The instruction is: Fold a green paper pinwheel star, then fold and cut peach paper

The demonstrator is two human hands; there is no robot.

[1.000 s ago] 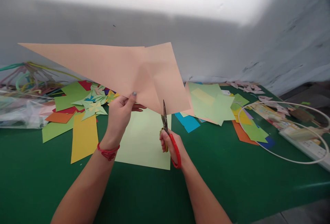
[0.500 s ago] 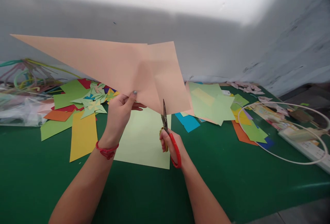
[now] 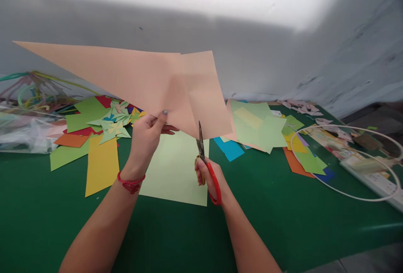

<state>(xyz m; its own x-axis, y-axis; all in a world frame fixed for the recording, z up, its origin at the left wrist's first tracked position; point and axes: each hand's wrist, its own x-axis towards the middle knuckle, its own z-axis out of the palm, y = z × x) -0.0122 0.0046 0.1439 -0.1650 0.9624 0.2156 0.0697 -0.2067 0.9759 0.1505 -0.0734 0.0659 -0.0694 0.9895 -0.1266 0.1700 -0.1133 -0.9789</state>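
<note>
A large peach-coloured sheet of paper [image 3: 138, 71] is held up in the air, with a long point towards the left and a crease near its right part. My left hand [image 3: 147, 132] pinches its lower edge between thumb and fingers. Scissors [image 3: 214, 185] with red and yellow handles are in my right hand [image 3: 209, 172], its fingers closed round them. Their blades point upward and overlap the paper's lower edge beside the crease. A pale green sheet [image 3: 176, 176] lies flat on the green table [image 3: 176, 235] below both hands.
Folded paper stars [image 3: 115, 124] and a yellow sheet [image 3: 102, 166] lie at left, near a clear plastic bag [image 3: 25, 132] and bendy coloured tubes [image 3: 34, 90]. Light green sheets [image 3: 258, 128], a white hoop [image 3: 352, 197] and a power strip [image 3: 374, 180] are at right. A wall [image 3: 201, 29] stands behind.
</note>
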